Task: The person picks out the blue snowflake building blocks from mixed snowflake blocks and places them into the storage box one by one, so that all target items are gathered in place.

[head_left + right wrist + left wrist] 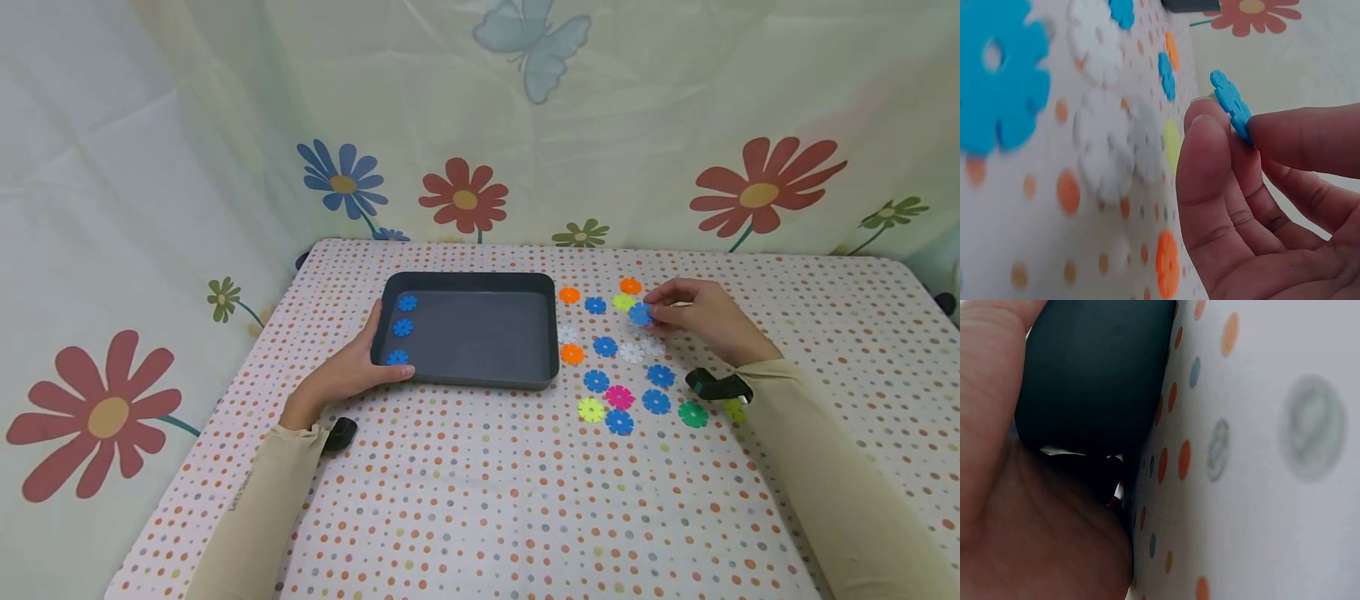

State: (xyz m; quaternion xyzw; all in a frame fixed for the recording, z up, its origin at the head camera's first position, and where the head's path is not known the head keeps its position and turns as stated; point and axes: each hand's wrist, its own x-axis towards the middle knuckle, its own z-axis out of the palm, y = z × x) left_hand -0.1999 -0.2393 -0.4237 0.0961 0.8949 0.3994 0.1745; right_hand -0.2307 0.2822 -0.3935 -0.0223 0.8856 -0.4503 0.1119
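Observation:
A dark grey rectangular tray (480, 384) lies on the dotted tablecloth with three blue snowflake discs (403, 327) along its left side. At the tray's near left corner, my left hand (348, 367) grips the wall, the thumb laid over the rim. In the left wrist view the tray's dark wall (1094, 375) sits against the palm. My right hand (697, 317) pinches a blue snowflake disc (1232, 106) between thumb and fingers, held above the table right of the tray. Below it are white discs (632, 352) and a yellow disc (624, 302).
Loose snowflake discs lie right of the tray: several blue ones (619, 422), orange ones (572, 354), a pink one (619, 397), a green one (693, 414) and yellow ones (591, 409). A flowered curtain (637, 125) hangs behind the table.

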